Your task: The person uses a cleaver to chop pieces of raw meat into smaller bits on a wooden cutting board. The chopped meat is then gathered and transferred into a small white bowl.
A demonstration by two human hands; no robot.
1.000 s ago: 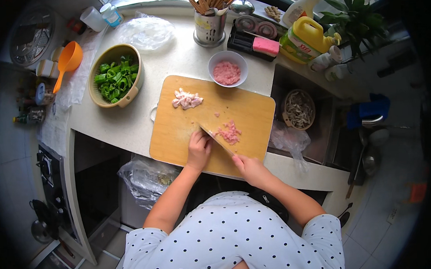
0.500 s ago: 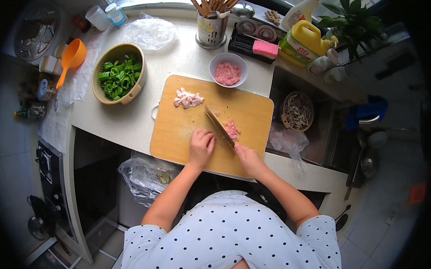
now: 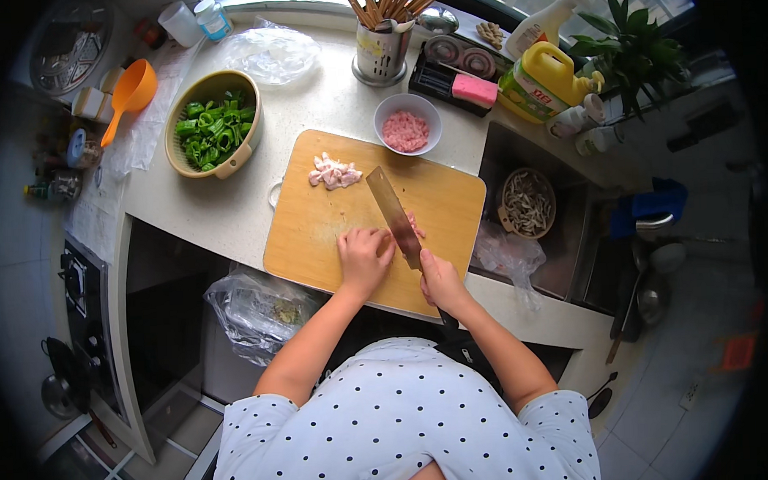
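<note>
Gripping the knife (image 3: 391, 213): right hand (image 3: 440, 282), closed on the handle; the blade slants above the board (image 3: 303, 230).
Left hand (image 3: 365, 254): fingers bent, just beside the blade; cannot tell whether they hold anything.
Board edges: near edge along the counter (image 3: 188, 209) front, right edge beside the sink (image 3: 564, 255); open wood between left hand and left edge.
Meat: pale pieces (image 3: 334, 171) toward the far left corner, chopped bits (image 3: 416, 225) partly behind the blade.
Bowl (image 3: 435, 140), at far edge: pink mince (image 3: 405, 131).
Basket (image 3: 254, 133), left: green peppers (image 3: 214, 134).
Colander (image 3: 508, 221), in sink: greyish strips (image 3: 530, 201).
</note>
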